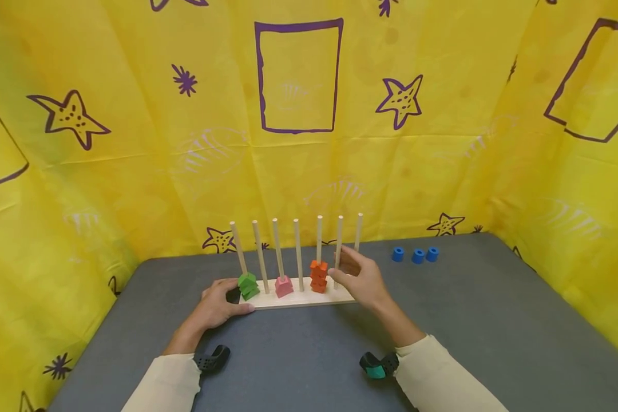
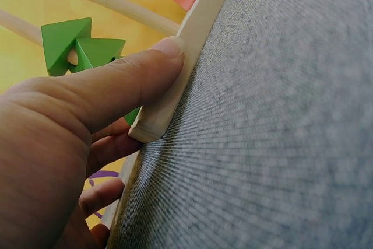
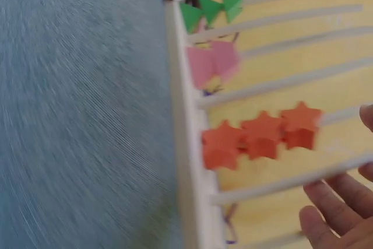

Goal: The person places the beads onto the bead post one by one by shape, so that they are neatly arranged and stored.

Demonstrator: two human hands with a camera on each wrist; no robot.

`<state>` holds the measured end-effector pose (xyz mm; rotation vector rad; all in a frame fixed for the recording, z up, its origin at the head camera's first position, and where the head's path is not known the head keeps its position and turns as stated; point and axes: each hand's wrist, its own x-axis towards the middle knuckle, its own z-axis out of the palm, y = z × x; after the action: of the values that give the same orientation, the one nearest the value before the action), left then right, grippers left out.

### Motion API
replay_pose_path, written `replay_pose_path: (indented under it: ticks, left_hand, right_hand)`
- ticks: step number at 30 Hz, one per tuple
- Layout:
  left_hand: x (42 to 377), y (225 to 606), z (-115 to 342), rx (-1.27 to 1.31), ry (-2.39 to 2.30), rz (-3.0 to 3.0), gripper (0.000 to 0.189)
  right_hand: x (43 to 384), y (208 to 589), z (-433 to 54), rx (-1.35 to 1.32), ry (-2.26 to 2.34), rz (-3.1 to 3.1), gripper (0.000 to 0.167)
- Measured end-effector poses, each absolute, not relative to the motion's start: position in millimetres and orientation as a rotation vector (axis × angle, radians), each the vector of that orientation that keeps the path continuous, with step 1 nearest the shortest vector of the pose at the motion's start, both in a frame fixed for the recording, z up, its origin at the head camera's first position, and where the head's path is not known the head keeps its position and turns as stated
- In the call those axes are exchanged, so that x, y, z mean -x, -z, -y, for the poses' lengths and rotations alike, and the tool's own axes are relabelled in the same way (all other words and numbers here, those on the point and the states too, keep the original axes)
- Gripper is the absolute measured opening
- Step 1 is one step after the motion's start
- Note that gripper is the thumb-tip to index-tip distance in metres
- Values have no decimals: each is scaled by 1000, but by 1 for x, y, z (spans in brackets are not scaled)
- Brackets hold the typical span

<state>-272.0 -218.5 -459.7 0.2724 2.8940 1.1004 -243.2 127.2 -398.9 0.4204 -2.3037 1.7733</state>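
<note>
A wooden peg board point(image 1: 298, 298) with several upright pegs stands on the table. My left hand point(image 1: 217, 302) grips its left end, thumb on the front edge, as the left wrist view also shows. Beside that hand, green triangular blocks point(image 1: 248, 285) sit on the leftmost peg. Pink blocks point(image 1: 284, 286) are on the third peg. Three orange star blocks point(image 1: 318, 277) are stacked on the fifth. My right hand point(image 1: 361, 280) is by the sixth peg, just right of the stars, its fingers point(image 3: 335, 205) spread and holding nothing visible.
Three blue cylindrical blocks point(image 1: 418, 256) stand at the back right of the grey table point(image 1: 494, 320). A yellow patterned cloth point(image 1: 298, 171) hangs behind and at both sides. Both wrists wear dark bands.
</note>
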Motion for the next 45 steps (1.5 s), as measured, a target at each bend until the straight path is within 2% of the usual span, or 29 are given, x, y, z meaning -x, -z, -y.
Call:
replay_pose_path:
  ticks: [6, 12, 20, 32, 39, 45]
  left_hand:
    - [273, 458, 216, -286, -1100, -2893, 82]
    - [274, 457, 217, -310, -1108, -2902, 79]
    - [273, 458, 217, -303, -1097, -2895, 81]
    - [274, 459, 217, -271, -1093, -2885, 84]
    - [275, 461, 218, -275, -1077, -2889, 86]
    - [275, 461, 219, -307, -1088, -2900, 85]
  right_hand:
    - [222, 356, -150, -524, -1582, 2262, 32]
    - [232, 345, -180, -459, -1488, 2159, 30]
    - [284, 389, -229, -201, -1428, 2154, 39]
    - [308, 427, -248, 90, -1337, 2549, 57]
    - [314, 442, -250, 116, -1224, 2656, 52]
    - [315, 450, -250, 117, -1175, 2651, 37]
